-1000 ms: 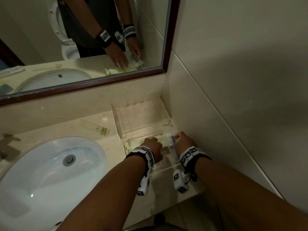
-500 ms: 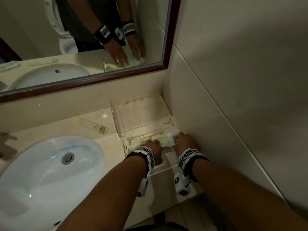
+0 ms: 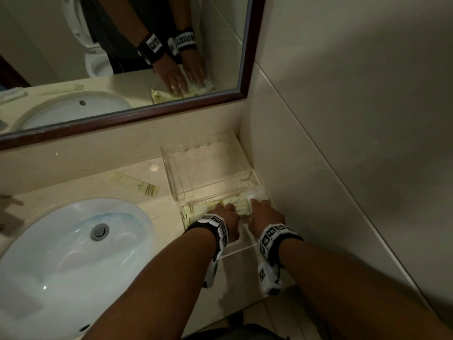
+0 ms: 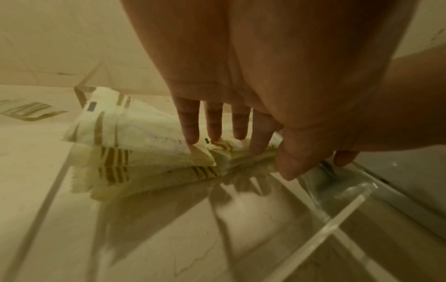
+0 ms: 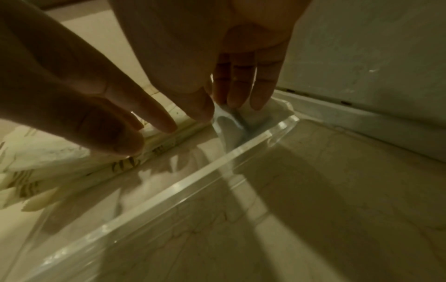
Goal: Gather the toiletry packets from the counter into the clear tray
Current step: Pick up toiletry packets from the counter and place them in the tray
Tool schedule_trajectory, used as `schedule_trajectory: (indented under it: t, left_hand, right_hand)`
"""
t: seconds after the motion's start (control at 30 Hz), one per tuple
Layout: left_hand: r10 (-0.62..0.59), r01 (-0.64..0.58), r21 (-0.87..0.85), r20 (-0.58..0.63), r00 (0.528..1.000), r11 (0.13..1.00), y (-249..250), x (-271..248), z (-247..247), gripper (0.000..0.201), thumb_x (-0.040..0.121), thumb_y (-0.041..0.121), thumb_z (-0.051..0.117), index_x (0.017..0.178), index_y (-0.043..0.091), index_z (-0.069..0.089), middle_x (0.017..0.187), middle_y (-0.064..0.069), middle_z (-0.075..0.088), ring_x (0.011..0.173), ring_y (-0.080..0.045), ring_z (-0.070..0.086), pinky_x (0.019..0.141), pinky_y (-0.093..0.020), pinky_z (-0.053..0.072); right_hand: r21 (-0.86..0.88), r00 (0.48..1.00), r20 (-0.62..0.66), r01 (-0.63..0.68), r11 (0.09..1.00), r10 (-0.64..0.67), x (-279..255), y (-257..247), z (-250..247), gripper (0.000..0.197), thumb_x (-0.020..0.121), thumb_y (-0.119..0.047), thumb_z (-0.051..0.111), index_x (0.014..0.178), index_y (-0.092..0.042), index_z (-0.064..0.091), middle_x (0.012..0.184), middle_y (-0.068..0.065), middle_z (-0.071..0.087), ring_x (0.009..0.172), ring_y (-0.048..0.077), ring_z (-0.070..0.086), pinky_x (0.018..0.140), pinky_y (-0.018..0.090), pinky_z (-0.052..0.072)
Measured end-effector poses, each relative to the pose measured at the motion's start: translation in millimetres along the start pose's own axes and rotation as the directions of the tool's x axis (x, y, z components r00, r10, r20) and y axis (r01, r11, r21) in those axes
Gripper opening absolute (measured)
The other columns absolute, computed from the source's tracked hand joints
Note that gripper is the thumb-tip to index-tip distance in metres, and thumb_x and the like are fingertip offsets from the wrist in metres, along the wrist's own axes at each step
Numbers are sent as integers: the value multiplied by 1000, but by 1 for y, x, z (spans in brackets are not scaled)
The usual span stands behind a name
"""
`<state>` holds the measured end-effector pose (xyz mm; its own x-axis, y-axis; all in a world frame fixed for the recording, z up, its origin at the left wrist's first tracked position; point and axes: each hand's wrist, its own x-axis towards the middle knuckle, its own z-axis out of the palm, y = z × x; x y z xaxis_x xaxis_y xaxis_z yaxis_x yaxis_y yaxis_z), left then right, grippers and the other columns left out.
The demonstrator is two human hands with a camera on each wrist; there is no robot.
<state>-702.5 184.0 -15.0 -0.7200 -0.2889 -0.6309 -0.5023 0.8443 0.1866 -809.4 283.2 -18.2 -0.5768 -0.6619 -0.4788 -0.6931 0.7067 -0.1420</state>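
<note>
Several cream toiletry packets with gold stripes [image 3: 196, 213] [image 4: 125, 145] lie fanned inside the near clear tray [image 3: 236, 251] [image 4: 337, 225] [image 5: 217, 158]. My left hand [image 3: 225, 212] [image 4: 217, 137] rests on them with straight fingers, fingertips pressing their right ends. My right hand [image 3: 259, 209] [image 5: 236, 103] is beside it, its fingers down on a white packet [image 5: 272, 112] at the tray's far right corner. One more cream packet [image 3: 134, 186] [image 4: 24, 111] lies loose on the counter, left of the trays.
A second clear tray [image 3: 171, 177], with nothing in it, stands just behind the near one against the mirror wall. The tiled wall [image 3: 318, 168] runs close on the right. The white sink [image 3: 61, 253] fills the left; the counter's front edge is under my wrists.
Both hands have gone from curled on the packets to fingers laid out flat on them. The white packet under my right hand has come down into the tray corner.
</note>
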Motion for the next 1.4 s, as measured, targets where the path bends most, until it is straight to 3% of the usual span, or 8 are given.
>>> schedule_trajectory:
  t: [0.23, 0.43, 0.53, 0.73, 0.87, 1.0, 1.23, 1.4]
  left_hand:
    - [0, 0, 12, -16, 1000, 1000, 1, -3, 1, 48, 83, 37, 59, 130, 25, 58, 144, -3, 37, 126, -35, 37, 97, -48, 43]
    - [7, -7, 5, -5, 1000, 1000, -1, -3, 1, 51, 83, 38, 60, 133, 26, 57, 148, -3, 33, 128, -35, 36, 99, -49, 43]
    - [6, -6, -3, -20, 1000, 1000, -1, -4, 2, 50, 83, 38, 60, 132, 26, 58, 146, -4, 35, 128, -35, 36, 100, -48, 43]
    - [1, -2, -15, -15, 1000, 1000, -1, -3, 3, 52, 83, 38, 58, 134, 27, 56, 147, -5, 34, 132, -38, 35, 103, -50, 41]
    - [1, -1, -4, -17, 1000, 1000, -1, -3, 2, 50, 84, 38, 59, 132, 26, 57, 142, -5, 37, 125, -36, 38, 98, -48, 44]
    - [2, -2, -16, -12, 1000, 1000, -1, -3, 2, 47, 84, 38, 59, 129, 27, 59, 143, -5, 37, 125, -35, 38, 98, -48, 44]
    - [6, -6, -24, -10, 1000, 1000, 0, -2, 2, 49, 81, 37, 59, 130, 30, 57, 144, -4, 37, 124, -36, 39, 96, -48, 45]
    - [3, -4, -32, -12, 1000, 999, 0, -2, 3, 55, 82, 37, 60, 137, 33, 52, 147, -4, 35, 127, -37, 38, 99, -48, 45]
  right_hand:
    - [-23, 999, -47, 22, 999, -23, 3, -5, 11, 46, 89, -28, 61, 134, -26, 49, 144, 6, 31, 124, 28, 46, 98, 40, 47]
    - [9, 999, -9, 42, 999, -42, 5, -8, 17, 57, 91, -31, 57, 146, -26, 41, 158, -2, 17, 134, 28, 33, 106, 41, 40]
    - [13, 997, 30, 71, 997, -72, 8, -5, 13, 62, 90, -29, 56, 149, -25, 36, 157, -3, 25, 139, 28, 30, 111, 41, 37]
    - [0, 992, 48, 116, 993, -115, 12, -4, 1, 45, 88, -23, 56, 132, -18, 52, 144, 4, 43, 128, 30, 43, 104, 38, 43]
    - [63, 996, -32, 88, 994, -86, 6, -4, 11, 54, 88, -25, 60, 141, -22, 48, 162, 6, 15, 135, 29, 41, 106, 35, 40]
    - [50, 996, 12, 93, 994, -94, 7, -2, 5, 57, 90, -27, 58, 145, -28, 44, 166, 1, -2, 139, 28, 35, 109, 35, 37]
    - [46, 996, 47, 79, 996, -81, 14, -6, -4, 52, 93, -27, 51, 144, -28, 45, 166, -4, 2, 140, 26, 33, 109, 38, 38]
    - [69, 995, 93, 39, 997, -46, 13, -11, 8, 70, 88, -31, 57, 152, -25, 28, 164, -1, 10, 146, 26, 20, 115, 42, 32]
